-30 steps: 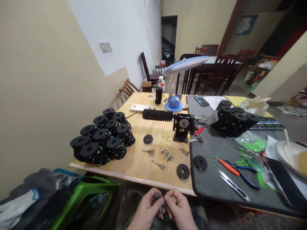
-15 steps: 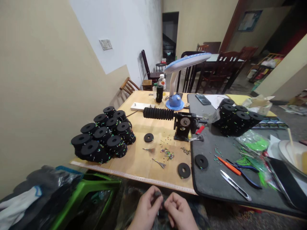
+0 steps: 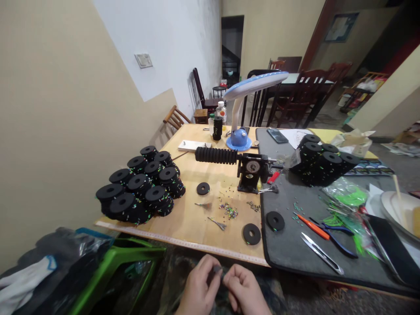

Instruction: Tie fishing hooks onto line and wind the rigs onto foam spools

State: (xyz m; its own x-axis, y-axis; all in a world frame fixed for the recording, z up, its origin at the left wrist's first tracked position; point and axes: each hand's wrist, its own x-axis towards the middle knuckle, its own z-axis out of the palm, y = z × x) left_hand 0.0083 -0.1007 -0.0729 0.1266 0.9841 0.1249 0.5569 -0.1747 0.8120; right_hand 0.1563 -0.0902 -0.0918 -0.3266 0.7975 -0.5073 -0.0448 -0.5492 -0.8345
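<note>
My left hand and my right hand meet below the front edge of the wooden table, fingers pinched together on a small dark piece held between them. What the piece is I cannot make out. On the table just beyond lie a black foam disc, a second disc on the grey mat, a third disc, and a scatter of coloured beads.
Stacks of black spools sit at the left, more spools at the right. A black winding device with a ribbed roller stands mid-table, a blue lamp behind. Orange cutter, blue pliers, snips lie right. Green stool lower left.
Both hands have sunk a little lower in view and stay pinched together on the small piece; the view tilted up slightly. Nothing on the table moved.
</note>
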